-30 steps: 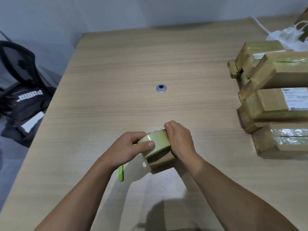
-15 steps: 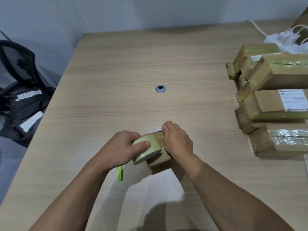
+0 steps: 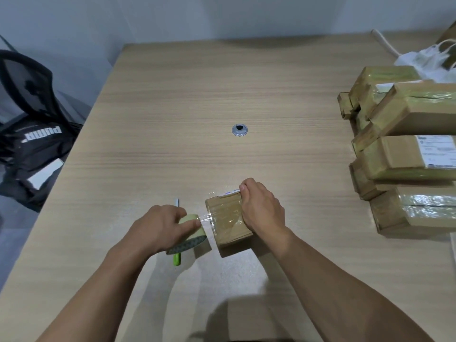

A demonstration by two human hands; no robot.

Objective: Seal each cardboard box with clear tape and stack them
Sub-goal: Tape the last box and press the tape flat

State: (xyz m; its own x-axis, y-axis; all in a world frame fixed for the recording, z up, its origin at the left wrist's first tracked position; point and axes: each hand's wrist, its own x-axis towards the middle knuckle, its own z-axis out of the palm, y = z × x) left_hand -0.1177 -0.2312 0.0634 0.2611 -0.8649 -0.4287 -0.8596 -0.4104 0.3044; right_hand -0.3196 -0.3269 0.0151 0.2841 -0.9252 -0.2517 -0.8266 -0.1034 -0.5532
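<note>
Near the front of the light wooden table point(image 3: 197, 95), the right hand point(image 3: 261, 208) holds down the small brown cardboard box point(image 3: 229, 218), with its fingers curled over the right side. The left hand point(image 3: 160, 225), just left of the box, grips the pale green roll of clear tape point(image 3: 191, 228), and a strip point(image 3: 204, 218) is stretched between them. This box seems almost sealed. Cutting the tape and stacking the box on the pile of taped cardboard boxes point(image 3: 404, 154) at the right remain.

The left hand point(image 3: 160, 225) and right hand point(image 3: 262, 209) are bare, as are both forearms point(image 3: 345, 287) throughout.
</note>
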